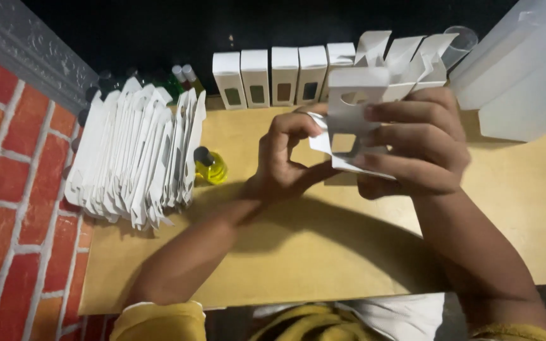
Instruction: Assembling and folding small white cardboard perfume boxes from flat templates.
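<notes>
My right hand (421,142) clamps the white carton (355,104); my left hand (285,158) pinches its lower flap (mid-fold, I judge). Tucking it inward comes next.

My right hand (421,142) grips a white box (355,107) while my left hand (285,158) pinches its flap above the table (323,252); flat boxes (137,158) are stacked at the left.
</notes>
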